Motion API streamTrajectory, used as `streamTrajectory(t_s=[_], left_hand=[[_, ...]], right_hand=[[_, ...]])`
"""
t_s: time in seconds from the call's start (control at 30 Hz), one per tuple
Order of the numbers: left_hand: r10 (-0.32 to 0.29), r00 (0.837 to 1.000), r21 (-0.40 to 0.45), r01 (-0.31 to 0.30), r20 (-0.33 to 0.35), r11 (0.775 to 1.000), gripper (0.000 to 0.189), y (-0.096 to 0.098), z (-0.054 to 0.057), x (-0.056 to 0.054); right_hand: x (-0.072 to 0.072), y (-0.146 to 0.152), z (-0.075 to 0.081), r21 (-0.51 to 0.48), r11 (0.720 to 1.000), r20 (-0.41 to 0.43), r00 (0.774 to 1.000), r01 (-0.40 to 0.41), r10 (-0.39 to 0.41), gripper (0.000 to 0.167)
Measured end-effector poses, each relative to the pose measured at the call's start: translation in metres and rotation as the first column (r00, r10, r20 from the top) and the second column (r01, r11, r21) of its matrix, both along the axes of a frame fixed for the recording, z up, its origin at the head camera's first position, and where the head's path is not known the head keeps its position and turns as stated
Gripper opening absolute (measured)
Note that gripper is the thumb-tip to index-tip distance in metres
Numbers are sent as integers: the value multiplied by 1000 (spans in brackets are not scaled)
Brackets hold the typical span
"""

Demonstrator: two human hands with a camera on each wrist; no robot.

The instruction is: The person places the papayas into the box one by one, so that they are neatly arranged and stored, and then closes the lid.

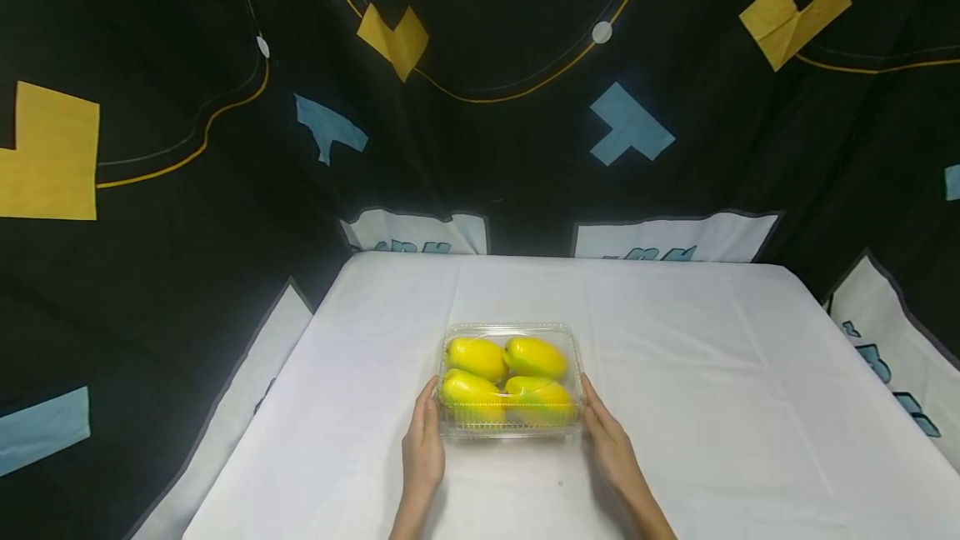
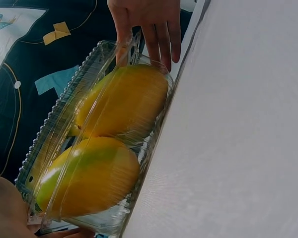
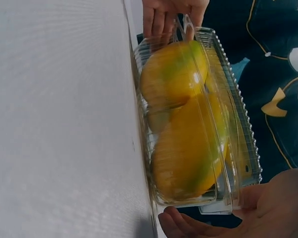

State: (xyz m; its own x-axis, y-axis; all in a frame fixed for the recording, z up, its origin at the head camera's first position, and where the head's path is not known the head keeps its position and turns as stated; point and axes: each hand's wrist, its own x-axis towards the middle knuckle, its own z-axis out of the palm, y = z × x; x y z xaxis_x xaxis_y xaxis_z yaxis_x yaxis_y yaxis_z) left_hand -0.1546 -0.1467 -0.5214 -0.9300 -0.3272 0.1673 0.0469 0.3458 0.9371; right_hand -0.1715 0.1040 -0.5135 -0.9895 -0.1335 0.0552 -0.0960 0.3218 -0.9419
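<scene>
A clear plastic clamshell container (image 1: 517,432) stands on the white table, its lid lying over several yellow-green mangoes (image 1: 536,357). At its left side, my left hand (image 1: 424,448) holds the container with the thumb by the rim and the fingers along the wall. On the opposite side my right hand (image 1: 613,444) holds it in much the same way. Through the clear wall in the left wrist view, two mangoes (image 2: 92,176) show side by side. The right wrist view has my right hand (image 3: 268,213) at the container's near end, the rim between thumb and fingers.
The white-covered table (image 1: 712,373) extends around the container on all sides. Behind it hangs a dark curtain (image 1: 480,165) with yellow and blue patches and curved yellow lines. White printed cloth panels (image 1: 675,238) hang along the table's edges.
</scene>
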Motion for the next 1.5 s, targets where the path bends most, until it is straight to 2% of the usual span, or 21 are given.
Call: streamTrajectory(t_s=[0.27, 0.57, 0.77, 0.87, 1.0, 1.2, 1.5], left_hand=[[9, 1000, -24, -10, -11, 1000, 48, -1, -3, 3], [8, 998, -62, -12, -69, 998, 45, -2, -12, 5], [64, 991, -99, -75, -116, 992, 42, 2, -18, 4], [97, 987, -113, -112, -130, 987, 42, 6, -20, 5], [130, 978, -134, -152, -162, 979, 41, 11, -22, 6], [136, 966, -143, -169, -218, 975, 39, 13, -23, 6], [189, 958, -196, -233, -217, 952, 35, 13, -24, 6]], right_hand=[[2, -3, -3, 4, 1000, 25, 999, 29, -29, 46], [4, -4, -7, 55, 996, 2, 998, 64, -64, 46], [4, -5, -9, 104, 992, -93, 993, 78, -68, 45], [3, -5, -10, 103, 991, -111, 991, 90, -78, 44], [2, -5, -10, 106, 988, -89, 990, 115, -106, 44], [1, -5, -8, 86, 988, -51, 991, 124, -120, 43], [3, -4, -8, 56, 991, -45, 992, 118, -115, 43]])
